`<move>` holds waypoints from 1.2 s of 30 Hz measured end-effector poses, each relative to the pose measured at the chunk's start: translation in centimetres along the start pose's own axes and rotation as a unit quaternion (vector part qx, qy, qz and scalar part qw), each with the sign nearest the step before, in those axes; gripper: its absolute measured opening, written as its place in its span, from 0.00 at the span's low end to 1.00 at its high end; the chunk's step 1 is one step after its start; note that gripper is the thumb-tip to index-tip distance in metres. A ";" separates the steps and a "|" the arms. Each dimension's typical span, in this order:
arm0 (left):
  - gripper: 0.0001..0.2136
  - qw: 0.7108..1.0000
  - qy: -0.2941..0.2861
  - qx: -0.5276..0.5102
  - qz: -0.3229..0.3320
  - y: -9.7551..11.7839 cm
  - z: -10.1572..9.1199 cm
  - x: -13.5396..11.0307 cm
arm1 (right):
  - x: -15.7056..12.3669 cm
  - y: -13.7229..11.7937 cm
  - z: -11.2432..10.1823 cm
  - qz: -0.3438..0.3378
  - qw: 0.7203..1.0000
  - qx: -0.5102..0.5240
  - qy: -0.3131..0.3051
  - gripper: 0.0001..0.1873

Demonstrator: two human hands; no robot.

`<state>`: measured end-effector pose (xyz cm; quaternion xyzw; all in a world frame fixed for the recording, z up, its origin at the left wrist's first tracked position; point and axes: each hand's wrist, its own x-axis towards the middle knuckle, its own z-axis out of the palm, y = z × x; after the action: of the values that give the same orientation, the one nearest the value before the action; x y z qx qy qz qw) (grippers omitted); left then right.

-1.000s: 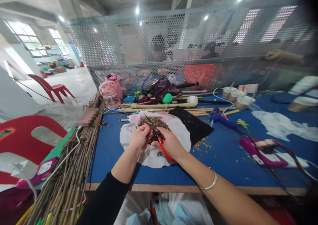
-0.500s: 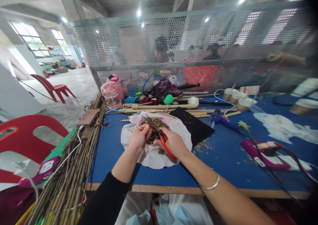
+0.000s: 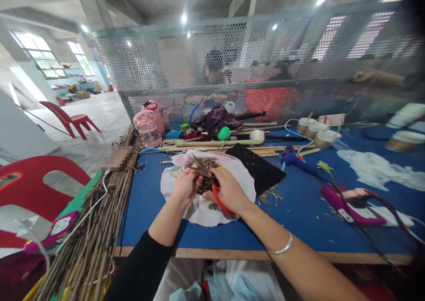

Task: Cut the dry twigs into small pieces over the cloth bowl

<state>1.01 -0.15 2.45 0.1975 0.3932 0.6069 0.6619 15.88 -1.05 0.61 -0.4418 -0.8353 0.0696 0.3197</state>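
Red-handled scissors [image 3: 206, 173] in right hand [image 3: 230, 190], blades forward-left; long axis diagonal

A blue-topped table [image 3: 292, 217] with a pale wooden front edge [image 3: 299, 257] spans the centre and right of the frame. Near its middle lies a round white cloth [image 3: 241, 173], touching a black sheet [image 3: 260, 166] to its right, with loose chips [image 3: 272, 192] scattered just below that. Pale sticks [image 3: 212, 146] run across behind the cloth; a pink container [image 3: 148, 126] stands at their left end. Toward the right lie a blue glue gun [image 3: 301, 164], a crumpled white plastic sheet [image 3: 367, 164] and a magenta object [image 3: 352, 209], with paper-wrapped cups [image 3: 327, 139] above, at mid-right.
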 end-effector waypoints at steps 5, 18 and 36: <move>0.07 1.000 -0.015 -0.004 0.004 -0.3 0.0 -0.3 | 0.0 0.1 0.0 0.005 1.000 -0.008 0.006 0.32; 0.08 1.000 0.000 -0.027 0.001 -0.5 -0.6 0.4 | -0.3 -0.2 0.0 0.055 0.998 0.011 0.013 0.29; 0.12 0.998 -0.005 0.019 0.054 -0.7 -1.1 0.8 | -0.4 -0.7 0.3 0.101 0.993 0.042 -0.040 0.16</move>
<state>0.63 0.23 1.05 0.2338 0.3907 0.6329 0.6262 15.40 -1.74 0.51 -0.5066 -0.7951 0.1539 0.2958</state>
